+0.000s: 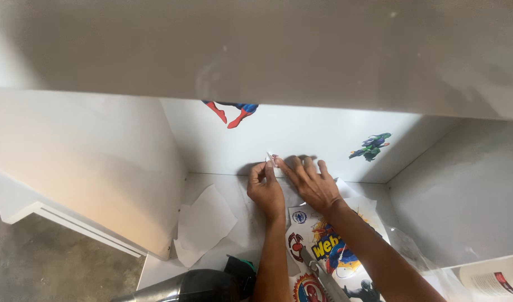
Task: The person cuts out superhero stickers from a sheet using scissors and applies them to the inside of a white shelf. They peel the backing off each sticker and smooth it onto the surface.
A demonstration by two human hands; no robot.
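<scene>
Surface: we look down into a white cabinet recess; its floor is a white shelf with a white back panel standing at the far side.
Room: a broad white board crosses the top of the view, white side walls close the recess left and right, and grey concrete floor shows at near left.
Left hand: we see it curled, thumb and fingers pinching a small clear sticker piece low on the back panel.
Right hand: fingers spread and long, lying flat at the foot of the back panel, the index fingertip touching the same sticker piece.
Sticker piece: tiny and pale, just above the shelf's far edge; we cannot tell its long axis or which way it points.
Sticker sheet: colourful, lying under the right forearm, long axis running near to far.
On the panel: a red-and-blue figure sticker at upper left, a green figure sticker to the right, well apart from the hands.
Loose paper: white backing paper lies left of the left wrist.
Near edge: a dark and silver hair dryer sits at the bottom.
Open room: bare panel stretches between the two figure stickers above the hands.
</scene>
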